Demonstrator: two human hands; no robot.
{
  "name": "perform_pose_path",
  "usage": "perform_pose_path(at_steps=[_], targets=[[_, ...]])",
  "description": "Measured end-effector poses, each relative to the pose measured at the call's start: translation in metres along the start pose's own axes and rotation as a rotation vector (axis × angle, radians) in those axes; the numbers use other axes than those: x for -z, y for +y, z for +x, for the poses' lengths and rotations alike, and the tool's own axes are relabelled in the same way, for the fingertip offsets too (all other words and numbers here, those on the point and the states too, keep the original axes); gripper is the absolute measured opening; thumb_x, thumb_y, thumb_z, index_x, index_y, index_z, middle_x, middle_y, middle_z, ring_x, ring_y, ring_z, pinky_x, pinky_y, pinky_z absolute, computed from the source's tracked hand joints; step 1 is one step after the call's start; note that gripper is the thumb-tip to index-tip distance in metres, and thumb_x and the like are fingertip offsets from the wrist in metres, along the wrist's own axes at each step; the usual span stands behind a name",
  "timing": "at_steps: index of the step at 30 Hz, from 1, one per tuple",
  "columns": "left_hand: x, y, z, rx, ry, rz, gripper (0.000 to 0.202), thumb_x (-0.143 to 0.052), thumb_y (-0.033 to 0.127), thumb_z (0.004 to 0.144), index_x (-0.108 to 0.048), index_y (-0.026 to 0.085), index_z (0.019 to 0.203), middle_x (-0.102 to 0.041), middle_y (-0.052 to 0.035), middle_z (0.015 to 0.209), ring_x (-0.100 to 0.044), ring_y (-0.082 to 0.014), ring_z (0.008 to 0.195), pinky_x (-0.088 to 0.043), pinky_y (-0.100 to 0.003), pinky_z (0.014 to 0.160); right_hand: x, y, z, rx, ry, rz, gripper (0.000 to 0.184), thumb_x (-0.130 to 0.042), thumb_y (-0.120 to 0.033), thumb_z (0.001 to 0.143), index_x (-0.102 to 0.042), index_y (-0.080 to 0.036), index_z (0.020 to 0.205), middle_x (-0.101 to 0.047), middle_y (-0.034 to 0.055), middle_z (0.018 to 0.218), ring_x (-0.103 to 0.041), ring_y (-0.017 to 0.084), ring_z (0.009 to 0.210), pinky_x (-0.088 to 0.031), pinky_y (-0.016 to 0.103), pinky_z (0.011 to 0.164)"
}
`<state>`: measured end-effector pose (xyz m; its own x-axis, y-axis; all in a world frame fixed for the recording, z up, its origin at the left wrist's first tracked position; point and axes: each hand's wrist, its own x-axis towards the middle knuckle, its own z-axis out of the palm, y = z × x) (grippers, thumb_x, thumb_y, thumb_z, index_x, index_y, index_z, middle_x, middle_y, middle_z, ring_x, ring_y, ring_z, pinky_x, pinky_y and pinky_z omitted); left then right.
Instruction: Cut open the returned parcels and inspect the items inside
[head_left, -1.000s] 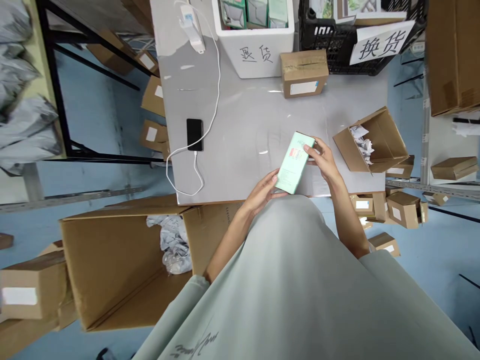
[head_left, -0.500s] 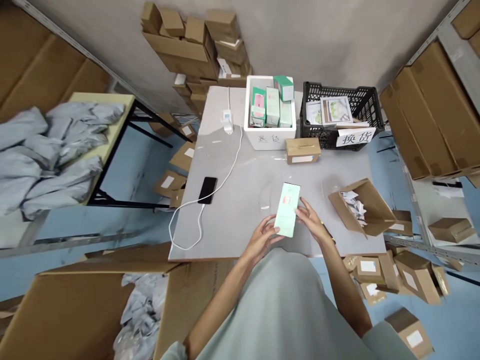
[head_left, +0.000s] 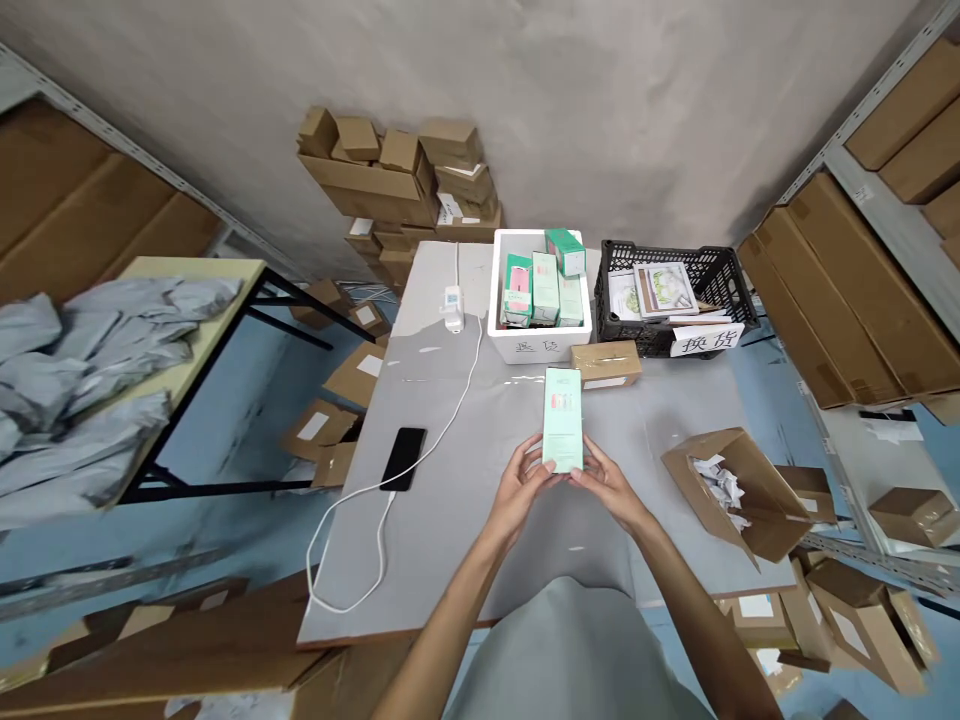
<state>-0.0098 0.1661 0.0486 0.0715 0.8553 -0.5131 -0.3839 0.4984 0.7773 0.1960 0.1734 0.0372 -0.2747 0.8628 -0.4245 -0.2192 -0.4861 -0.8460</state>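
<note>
I hold a pale green product box [head_left: 562, 417] upright over the grey table [head_left: 465, 500], its printed face toward me. My left hand [head_left: 523, 482] grips its lower left corner and my right hand [head_left: 606, 484] grips its lower right corner, both with fingers closed on it. Behind the box stand a white bin [head_left: 538, 340] holding several similar green boxes, a small sealed cardboard parcel [head_left: 605, 362] and a black crate [head_left: 667, 290] with printed sheets and a paper label.
A black phone [head_left: 403, 458] lies on the table's left on a white cable running to a charger [head_left: 452, 306]. An opened cardboard box [head_left: 739, 490] with crumpled paper lies at the right. Cardboard parcels litter the floor and shelves. Grey mailer bags [head_left: 82, 380] cover a side table.
The camera has tilted upward, showing the wall and stacked cartons. The green box has turned from slanted to upright, and both hands have slid to its lower end.
</note>
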Motion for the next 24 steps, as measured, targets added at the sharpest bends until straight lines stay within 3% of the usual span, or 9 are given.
perform_pose_path(at_steps=[3,7,11,13,17,20,24], targets=[[0.0,0.022,0.023,-0.062,-0.011,0.026,0.081,-0.102,0.057,0.082,-0.067,0.031,0.151,-0.074,-0.0139,0.155,-0.071,-0.0435,0.15,-0.058,-0.069,0.128,-0.007,-0.023,0.025,0.031,0.003,-0.013,0.088,-0.095,-0.065,0.087,-0.067,-0.046,0.168,-0.084,0.0058,0.14,-0.08,0.037,0.133,-0.061,0.069,0.126],[-0.001,0.066,0.069,-0.156,-0.02,0.035,0.069,-0.102,0.052,0.082,-0.072,0.038,0.142,-0.078,-0.0097,0.151,-0.071,-0.0423,0.15,-0.057,-0.069,0.13,-0.016,-0.066,0.08,0.095,0.003,-0.052,0.077,-0.096,-0.064,0.083,-0.075,-0.053,0.157,-0.087,0.0027,0.133,-0.082,0.04,0.131,-0.061,0.069,0.126],[-0.005,0.13,0.136,-0.265,0.002,-0.001,0.069,-0.102,0.045,0.083,-0.071,0.029,0.143,-0.083,-0.0123,0.136,-0.075,-0.038,0.142,-0.057,-0.066,0.129,-0.034,-0.119,0.161,0.199,0.027,-0.022,0.077,-0.098,-0.058,0.081,-0.079,-0.037,0.153,-0.088,0.0042,0.13,-0.083,0.036,0.128,-0.062,0.062,0.128],[-0.007,0.164,0.172,-0.29,0.039,-0.005,0.069,-0.101,0.04,0.084,-0.07,0.024,0.143,-0.081,-0.0139,0.137,-0.077,-0.0334,0.136,-0.062,-0.06,0.125,-0.047,-0.144,0.205,0.203,0.068,0.009,0.074,-0.094,-0.05,0.088,-0.075,-0.028,0.156,-0.088,0.0062,0.129,-0.085,0.031,0.122,-0.067,0.057,0.121],[-0.011,0.22,0.237,-0.287,0.119,0.015,0.053,-0.097,0.035,0.09,-0.072,0.021,0.135,-0.074,-0.0147,0.147,-0.077,-0.0259,0.128,-0.07,-0.047,0.111,-0.07,-0.183,0.276,0.164,0.117,0.071,0.046,-0.079,-0.037,0.103,-0.074,-0.025,0.147,-0.085,0.0065,0.137,-0.086,0.022,0.115,-0.075,0.043,0.106],[-0.013,0.245,0.269,-0.278,0.132,0.006,0.046,-0.096,0.032,0.091,-0.073,0.019,0.128,-0.076,-0.0149,0.139,-0.078,-0.0249,0.119,-0.071,-0.044,0.105,-0.078,-0.201,0.308,0.142,0.153,0.089,0.033,-0.074,-0.035,0.107,-0.073,-0.026,0.139,-0.082,0.0072,0.144,-0.085,0.02,0.113,-0.075,0.04,0.101],[-0.012,0.263,0.296,-0.262,0.186,0.035,0.04,-0.096,0.034,0.089,-0.075,0.019,0.12,-0.075,-0.0099,0.112,-0.074,-0.0223,0.108,-0.07,-0.04,0.099,-0.082,-0.21,0.332,0.13,0.15,0.092,0.021,-0.07,-0.039,0.113,-0.07,-0.025,0.129,-0.08,0.0073,0.141,-0.085,0.016,0.104,-0.075,0.035,0.101]])
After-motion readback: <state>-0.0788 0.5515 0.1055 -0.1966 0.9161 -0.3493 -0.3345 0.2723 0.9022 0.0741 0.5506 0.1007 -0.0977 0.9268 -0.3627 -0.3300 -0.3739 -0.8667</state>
